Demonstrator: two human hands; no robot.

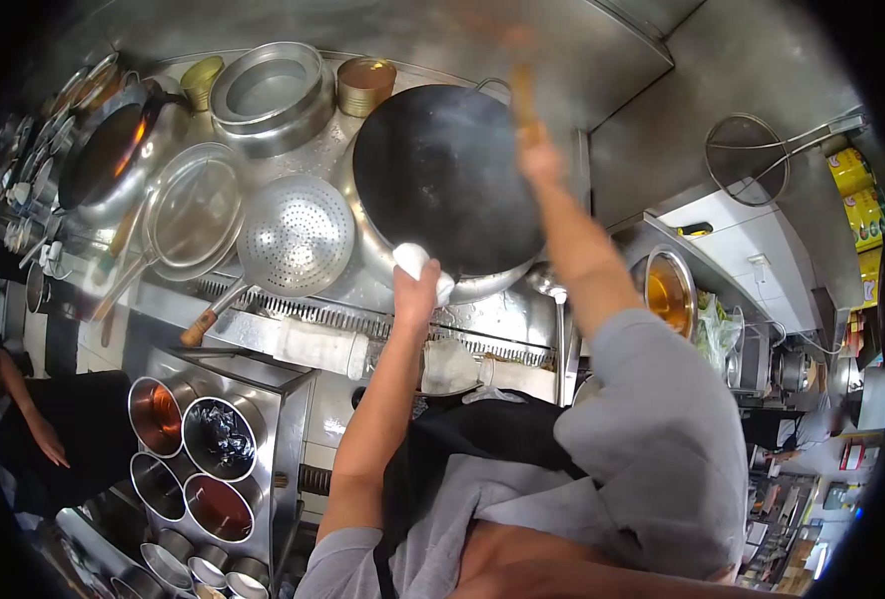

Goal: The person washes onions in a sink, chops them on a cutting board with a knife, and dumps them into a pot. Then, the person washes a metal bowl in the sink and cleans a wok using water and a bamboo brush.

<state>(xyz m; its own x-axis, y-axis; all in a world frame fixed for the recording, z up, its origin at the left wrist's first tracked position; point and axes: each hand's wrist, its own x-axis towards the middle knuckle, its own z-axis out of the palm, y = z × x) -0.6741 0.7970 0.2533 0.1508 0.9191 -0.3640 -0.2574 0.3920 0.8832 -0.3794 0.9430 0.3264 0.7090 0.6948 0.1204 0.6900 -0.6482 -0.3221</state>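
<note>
My left hand (pixel 417 292) is closed on a folded white cloth (pixel 411 260) at the near rim of a large dark wok (pixel 442 170). The cloth lies between the hand and the rim. My right hand (pixel 539 160), smeared by motion, is closed around a wooden handle (pixel 524 95) at the wok's far right side. Whatever sits at the far end of that handle is too blurred to name. The wok's inside looks dark, with a thin haze over it. Beside the wok, a perforated strainer (pixel 297 238) with a wooden grip rests on the stove.
Left of the wok stand stacked metal pots (pixel 268 95), an opened tin (pixel 365 88) and a mesh strainer (pixel 198 205). Sauce pots (pixel 221 506) fill a cart at lower left, near a person in black (pixel 58 439). A bowl of amber liquid (pixel 668 292) is at right.
</note>
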